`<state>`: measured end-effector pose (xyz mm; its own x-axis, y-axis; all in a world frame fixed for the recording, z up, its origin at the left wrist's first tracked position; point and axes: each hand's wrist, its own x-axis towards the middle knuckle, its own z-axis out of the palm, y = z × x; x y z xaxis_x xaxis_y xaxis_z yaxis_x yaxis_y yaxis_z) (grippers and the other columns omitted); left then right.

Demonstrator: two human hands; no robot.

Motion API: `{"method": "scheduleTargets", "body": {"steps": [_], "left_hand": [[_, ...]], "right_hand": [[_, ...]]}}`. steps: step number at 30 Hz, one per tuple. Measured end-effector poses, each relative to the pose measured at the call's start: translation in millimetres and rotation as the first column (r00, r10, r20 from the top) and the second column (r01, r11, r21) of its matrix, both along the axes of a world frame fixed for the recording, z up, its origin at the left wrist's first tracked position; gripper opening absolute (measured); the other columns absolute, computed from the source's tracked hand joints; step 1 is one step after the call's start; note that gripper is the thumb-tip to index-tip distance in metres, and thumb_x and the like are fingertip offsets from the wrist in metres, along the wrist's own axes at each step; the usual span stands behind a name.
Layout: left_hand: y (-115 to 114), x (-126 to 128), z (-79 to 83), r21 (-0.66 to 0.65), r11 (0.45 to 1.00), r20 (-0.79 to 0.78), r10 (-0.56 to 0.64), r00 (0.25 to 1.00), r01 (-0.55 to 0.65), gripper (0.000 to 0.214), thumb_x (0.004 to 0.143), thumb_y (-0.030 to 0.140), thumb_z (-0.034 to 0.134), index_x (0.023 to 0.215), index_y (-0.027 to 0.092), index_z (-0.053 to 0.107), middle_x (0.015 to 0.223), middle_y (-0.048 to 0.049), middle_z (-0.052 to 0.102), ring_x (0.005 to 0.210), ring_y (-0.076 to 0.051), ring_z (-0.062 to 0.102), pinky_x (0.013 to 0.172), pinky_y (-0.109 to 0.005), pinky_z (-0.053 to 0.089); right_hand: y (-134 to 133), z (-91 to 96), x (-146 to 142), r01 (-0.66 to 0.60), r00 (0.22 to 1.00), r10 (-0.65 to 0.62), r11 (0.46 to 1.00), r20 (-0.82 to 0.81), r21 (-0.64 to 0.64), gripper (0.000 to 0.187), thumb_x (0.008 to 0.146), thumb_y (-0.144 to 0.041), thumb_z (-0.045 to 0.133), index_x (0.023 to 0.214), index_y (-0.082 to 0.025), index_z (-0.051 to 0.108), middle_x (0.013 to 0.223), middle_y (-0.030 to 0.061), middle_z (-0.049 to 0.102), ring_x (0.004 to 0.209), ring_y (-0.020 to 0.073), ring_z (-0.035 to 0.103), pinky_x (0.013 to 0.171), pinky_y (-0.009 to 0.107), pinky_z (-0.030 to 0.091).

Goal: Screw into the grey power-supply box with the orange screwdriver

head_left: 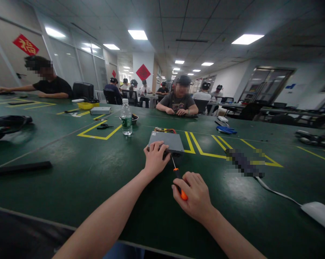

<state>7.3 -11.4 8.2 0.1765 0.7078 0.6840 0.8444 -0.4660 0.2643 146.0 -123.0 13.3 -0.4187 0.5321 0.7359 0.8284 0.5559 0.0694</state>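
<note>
A grey metal power supply [167, 141] with coloured wires at its far side lies on the green table in front of me. My left hand [156, 158] grips its near left corner, fingers over the top and thumb at the front edge. In my right hand [193, 194] is a screwdriver [176, 173] with a black and orange handle. Its thin shaft points up and away toward the front face of the power supply. The tip is close to that face; whether it touches a screw I cannot make out.
Left of the power supply stands a water bottle [126, 120] before a small bowl [134, 118]. A dark blurred object [243, 162] with a white cable lies to the right. Blue gloves [226, 129] lie farther back. One person [178, 99] sits opposite, another [50, 84] at far left.
</note>
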Motion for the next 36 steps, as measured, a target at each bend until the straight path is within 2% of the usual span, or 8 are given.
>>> {"method": "scheduleTargets", "body": {"steps": [6, 11, 15, 20, 22, 28, 34, 36], "left_hand": [[-0.9, -0.3, 0.5, -0.009, 1.0, -0.002, 0.0, 1.0, 0.0, 0.026, 0.08, 0.035, 0.053, 0.105, 0.029, 0.053, 0.124, -0.0024, 0.049, 0.116, -0.024, 0.037, 0.091, -0.045, 0.028], [-2.4, -0.1, 2.3, -0.022, 1.0, -0.007, 0.01, 1.0, -0.01, 0.026, 0.08, 0.035, 0.053, 0.105, 0.03, 0.053, 0.124, -0.0029, 0.049, 0.115, -0.025, 0.037, 0.091, -0.045, 0.028], [-2.0, 0.3, 2.1, -0.006, 1.0, 0.0, 0.002, 1.0, -0.002, 0.024, 0.08, 0.035, 0.053, 0.104, 0.03, 0.053, 0.124, -0.0023, 0.049, 0.116, -0.024, 0.037, 0.09, -0.045, 0.029], [-0.8, 0.5, 1.1, -0.009, 1.0, 0.006, 0.009, 1.0, -0.009, 0.024, 0.079, 0.035, 0.054, 0.103, 0.03, 0.053, 0.123, -0.002, 0.049, 0.116, -0.024, 0.037, 0.091, -0.045, 0.029], [-0.6, 0.4, 1.0, -0.006, 1.0, 0.007, 0.002, 1.0, -0.002, 0.024, 0.079, 0.035, 0.054, 0.103, 0.03, 0.053, 0.123, -0.002, 0.049, 0.115, -0.024, 0.038, 0.09, -0.045, 0.029], [-1.1, 0.3, 1.1, -0.003, 1.0, 0.004, 0.001, 1.0, -0.001, 0.024, 0.08, 0.035, 0.054, 0.103, 0.03, 0.052, 0.123, -0.0014, 0.049, 0.116, -0.023, 0.037, 0.091, -0.044, 0.029], [-1.2, 0.0, 1.5, -0.018, 1.0, -0.004, 0.011, 1.0, -0.011, 0.025, 0.079, 0.036, 0.054, 0.103, 0.029, 0.052, 0.124, -0.0014, 0.049, 0.116, -0.023, 0.037, 0.091, -0.044, 0.029], [-1.3, 0.0, 1.8, -0.025, 1.0, -0.009, 0.011, 1.0, -0.012, 0.025, 0.08, 0.036, 0.054, 0.104, 0.03, 0.052, 0.125, -0.0016, 0.048, 0.116, -0.024, 0.037, 0.091, -0.044, 0.028]], "right_hand": [[2.6, -0.6, 6.5, 0.032, 0.99, -0.028, 0.999, -0.141, 0.024, 0.017, 0.085, -0.026, 0.048, 0.093, -0.012, 0.052, 0.073, 0.0025, 0.057, 0.06, 0.012, 0.049, 0.061, 0.026, 0.036], [1.5, -1.4, 4.7, -0.007, 1.0, 0.006, 1.0, -0.013, -0.015, 0.01, 0.078, -0.018, 0.048, 0.081, -0.017, 0.058, 0.071, 0.0026, 0.049, 0.065, 0.0144, 0.045, 0.061, 0.028, 0.034], [0.8, 0.4, 2.9, -0.015, 1.0, 0.017, 0.998, 0.022, -0.067, 0.01, 0.079, -0.021, 0.048, 0.08, -0.018, 0.058, 0.073, 0.0035, 0.047, 0.067, 0.0152, 0.043, 0.062, 0.029, 0.034], [3.3, -0.7, 5.8, 0.018, 0.994, -0.023, 0.999, -0.106, -0.047, 0.02, 0.085, -0.029, 0.047, 0.098, -0.014, 0.051, 0.078, 0.0043, 0.056, 0.066, 0.0142, 0.049, 0.062, 0.028, 0.037], [3.9, -1.4, 6.9, 0.005, 0.991, -0.01, 0.999, -0.135, -0.038, 0.016, 0.084, -0.024, 0.047, 0.097, -0.013, 0.049, 0.077, 0.0037, 0.056, 0.064, 0.0133, 0.05, 0.061, 0.027, 0.037], [2.3, 0.9, 6.7, -0.044, 0.998, 0.041, 0.997, -0.049, -0.068, 0.01, 0.077, -0.017, 0.049, 0.085, -0.016, 0.056, 0.073, 0.0037, 0.049, 0.066, 0.0153, 0.046, 0.06, 0.029, 0.035], [4.3, 0.2, 8.4, 0.003, 0.987, -0.012, 0.998, -0.163, -0.055, 0.023, 0.084, -0.028, 0.046, 0.103, -0.015, 0.049, 0.078, 0.0033, 0.056, 0.064, 0.0139, 0.051, 0.061, 0.028, 0.039], [4.3, -1.3, 8.0, 0.0, 0.986, -0.006, 0.999, -0.167, -0.035, 0.021, 0.083, -0.026, 0.047, 0.1, -0.015, 0.049, 0.079, 0.0033, 0.057, 0.063, 0.0136, 0.051, 0.061, 0.028, 0.04]]}}
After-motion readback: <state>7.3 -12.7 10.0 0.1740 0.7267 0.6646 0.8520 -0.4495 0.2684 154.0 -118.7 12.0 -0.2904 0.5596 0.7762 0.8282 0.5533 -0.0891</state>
